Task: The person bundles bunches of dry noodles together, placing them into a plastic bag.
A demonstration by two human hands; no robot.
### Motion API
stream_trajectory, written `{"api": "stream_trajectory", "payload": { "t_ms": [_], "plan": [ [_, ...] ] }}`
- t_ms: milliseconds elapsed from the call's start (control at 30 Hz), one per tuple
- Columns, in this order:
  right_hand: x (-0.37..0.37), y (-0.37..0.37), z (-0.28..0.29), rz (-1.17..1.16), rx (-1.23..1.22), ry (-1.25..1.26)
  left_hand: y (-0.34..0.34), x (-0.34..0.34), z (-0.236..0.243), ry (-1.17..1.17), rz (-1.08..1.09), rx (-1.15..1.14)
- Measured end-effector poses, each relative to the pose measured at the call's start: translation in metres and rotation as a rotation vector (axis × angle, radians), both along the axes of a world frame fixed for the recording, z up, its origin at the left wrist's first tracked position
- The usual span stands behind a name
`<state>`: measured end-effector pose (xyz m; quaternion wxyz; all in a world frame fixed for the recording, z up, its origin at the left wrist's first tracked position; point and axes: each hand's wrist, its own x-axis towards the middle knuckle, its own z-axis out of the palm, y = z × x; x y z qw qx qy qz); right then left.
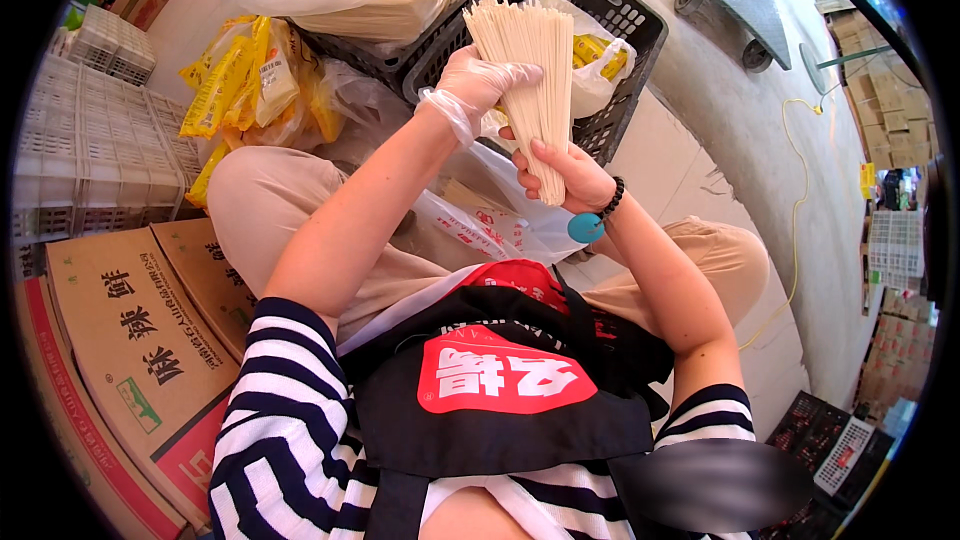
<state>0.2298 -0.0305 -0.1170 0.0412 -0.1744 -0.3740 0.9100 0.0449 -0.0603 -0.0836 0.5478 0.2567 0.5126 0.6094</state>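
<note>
Presently held: one bundle of dried stick noodles

Item one, the bundle: pale, slender sticks, tilted, between your two hands, above your lap and before the near black plastic crate.
Your left hand, in a thin clear glove: fingers closed around the upper part, thumb across the front.
Your right hand, ungloved: fingers wrapped about the lower end; black bead bracelet with turquoise disc at the wrist.
Below your hands: a clear plastic bag with red print.
To your left: yellow packets, bunched; white lattice crates; brown cardboard boxes.
Beyond, right: a flatbed cart.
</note>
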Motion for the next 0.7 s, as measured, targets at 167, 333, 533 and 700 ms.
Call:
{"api": "stream_trajectory", "payload": {
  "t_ms": [167,333,533,700],
  "plan": [
    [0.0,0.0004,-0.0013,-0.002,-0.013,0.002,-0.0005,0.0007,0.0053,0.001,-0.009,-0.031],
    [-0.0006,-0.0003,-0.0002,-0.006,-0.022,0.008,-0.0018,-0.0029,0.0067,0.002,-0.055,-0.012],
    [0.0,-0.0021,-0.0051,-0.004,-0.013,0.023,-0.0009,-0.0011,0.0075,-0.05,-0.062,-0.021],
    [-0.0016,-0.0028,-0.0048,0.003,0.11,-0.009,-0.0008,-0.0036,0.0054,-0.034,-0.108,-0.034]
  ]
}}
